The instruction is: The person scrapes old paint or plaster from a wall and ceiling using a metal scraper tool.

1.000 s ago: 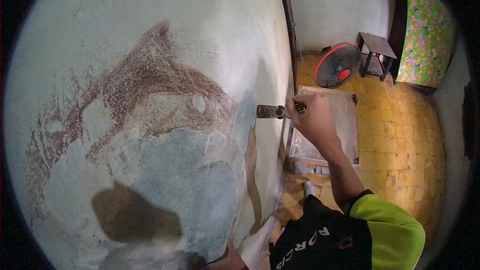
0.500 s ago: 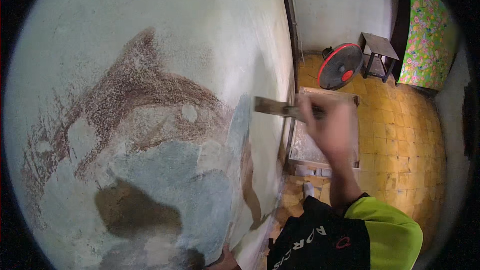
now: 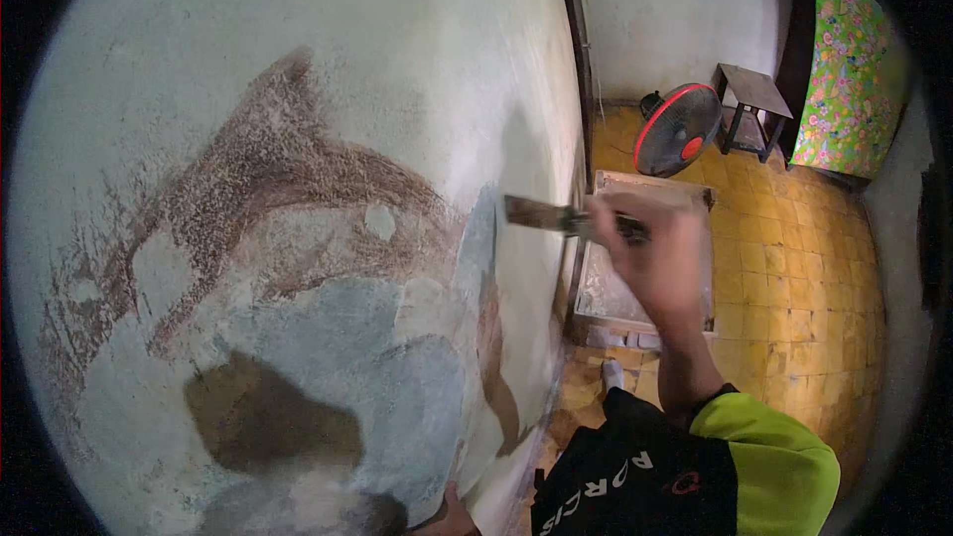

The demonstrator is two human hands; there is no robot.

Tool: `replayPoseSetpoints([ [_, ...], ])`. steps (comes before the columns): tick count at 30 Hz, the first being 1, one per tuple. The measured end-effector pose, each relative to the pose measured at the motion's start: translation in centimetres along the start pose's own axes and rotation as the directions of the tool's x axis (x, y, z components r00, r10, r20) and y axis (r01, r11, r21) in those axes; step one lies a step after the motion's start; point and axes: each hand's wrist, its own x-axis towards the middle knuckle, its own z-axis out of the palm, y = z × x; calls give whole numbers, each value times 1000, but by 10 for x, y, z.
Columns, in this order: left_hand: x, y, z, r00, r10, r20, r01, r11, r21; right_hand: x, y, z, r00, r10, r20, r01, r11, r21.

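Note:
My right hand (image 3: 660,253) is closed around the handle of a scraper (image 3: 536,213) with a flat, brownish blade. The blade points left toward the wall (image 3: 397,69), and I cannot tell whether it touches. Part of my left hand (image 3: 452,516) shows low at the bottom edge, close against the wall; its fingers are mostly hidden. Rough brown bare marks (image 3: 248,169) spread over the pale wall, with smooth grey-blue patches (image 3: 328,328) below them. Dark shadows fall across the lower patches.
Beside the wall stands a low framed platform (image 3: 620,283) with a whitish, dusty top. Beyond it are a black fan with a red rim (image 3: 680,129), a small wooden stool (image 3: 754,89) and a green flowered cloth (image 3: 849,69). Yellow tiles (image 3: 794,258) cover the floor.
My right hand and the scraper have shifted only slightly, the blade tilting a little. My left hand shows slightly higher at the bottom edge.

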Motion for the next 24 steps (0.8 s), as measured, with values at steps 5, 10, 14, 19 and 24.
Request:
replayPoseSetpoints([
  [5,-7,4,0,1000,-6,26,7,999,-32,-11,28,50,999,-10,52,16,994,-104],
  [10,-3,-2,-4,1000,-22,22,23,998,-51,-57,75,65,892,179,415,-182,983,-32],
  [14,-19,1,-9,998,-60,36,63,996,-67,-102,100,39,782,260,566,-321,947,8],
  [19,-50,-5,-24,990,-126,67,129,990,-49,-102,103,25,791,388,473,-487,867,102],
  [24,-73,9,-40,978,-195,75,198,979,-39,-57,86,27,1000,-19,23,14,976,218],
])
